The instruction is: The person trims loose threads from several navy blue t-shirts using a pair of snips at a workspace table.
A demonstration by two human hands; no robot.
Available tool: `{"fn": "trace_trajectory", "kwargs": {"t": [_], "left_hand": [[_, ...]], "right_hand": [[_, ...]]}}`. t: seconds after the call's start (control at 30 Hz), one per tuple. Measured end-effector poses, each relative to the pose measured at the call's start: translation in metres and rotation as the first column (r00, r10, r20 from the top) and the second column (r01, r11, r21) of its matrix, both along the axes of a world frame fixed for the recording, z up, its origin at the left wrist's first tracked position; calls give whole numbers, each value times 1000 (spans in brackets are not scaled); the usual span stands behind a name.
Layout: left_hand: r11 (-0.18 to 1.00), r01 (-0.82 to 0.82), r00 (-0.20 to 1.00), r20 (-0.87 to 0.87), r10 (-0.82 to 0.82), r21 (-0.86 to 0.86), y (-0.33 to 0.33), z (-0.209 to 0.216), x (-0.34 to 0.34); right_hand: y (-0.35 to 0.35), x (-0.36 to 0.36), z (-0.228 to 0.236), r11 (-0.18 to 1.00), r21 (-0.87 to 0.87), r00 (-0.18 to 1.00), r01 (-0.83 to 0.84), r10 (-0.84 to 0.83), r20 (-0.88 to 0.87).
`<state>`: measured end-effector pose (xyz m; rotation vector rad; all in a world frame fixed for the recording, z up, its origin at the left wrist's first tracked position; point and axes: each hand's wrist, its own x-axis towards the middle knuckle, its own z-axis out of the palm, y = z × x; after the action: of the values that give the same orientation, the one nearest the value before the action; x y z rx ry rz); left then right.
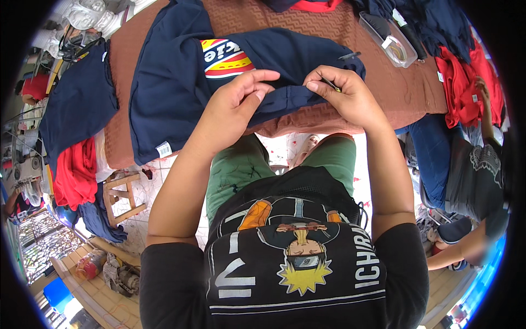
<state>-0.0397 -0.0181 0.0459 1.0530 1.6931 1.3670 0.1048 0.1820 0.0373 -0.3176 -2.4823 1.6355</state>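
Observation:
A navy blue sweatshirt [170, 104] with a printed red, yellow and white patch [227, 57] lies across the table in front of me. My left hand [238, 101] is over its near part, index finger stretched out and thumb apart from it; I see nothing between them. To the right, my right hand [342, 93] is closed at the folded near edge of the cloth, thumb against fingers. It holds a slim dark tool [329, 82] with a brassy end, whose exact kind is unclear. Beyond that hand, a dark pen-like object [349, 55] rests on the sweatshirt.
The table has a brown patterned cover [405, 90]. At its far right stands a clear plastic box [389, 41] with small items. Navy cloth [82, 98] and red cloth [76, 172] hang at left; red garments [460, 82] lie at right, near another person [476, 181]. A wooden stool [123, 197] stands left.

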Motion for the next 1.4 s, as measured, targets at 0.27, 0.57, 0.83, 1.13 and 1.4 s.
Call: {"fn": "trace_trajectory", "kwargs": {"t": [0.27,0.57,0.83,1.13,1.4], "left_hand": [[993,109,946,312,-90,-43,7,7,2],[1000,-1,956,295,3,-7,8,2,16],[997,-67,974,218,56,47,9,1,22],[985,-142,968,-195,160,100,22,20,32],[982,-180,936,-315,155,-52,24,29,41]], "right_hand": [[-4,-12,-12,986,-95,970,134,-150,-191],[-44,0,11,927,277,888,252,-108,-446],[-37,6,14,920,-333,940,206,-281,-194],[-39,11,20,956,-196,954,218,-251,-166],[-46,10,27,898,323,921,301,-185,-342]]}}
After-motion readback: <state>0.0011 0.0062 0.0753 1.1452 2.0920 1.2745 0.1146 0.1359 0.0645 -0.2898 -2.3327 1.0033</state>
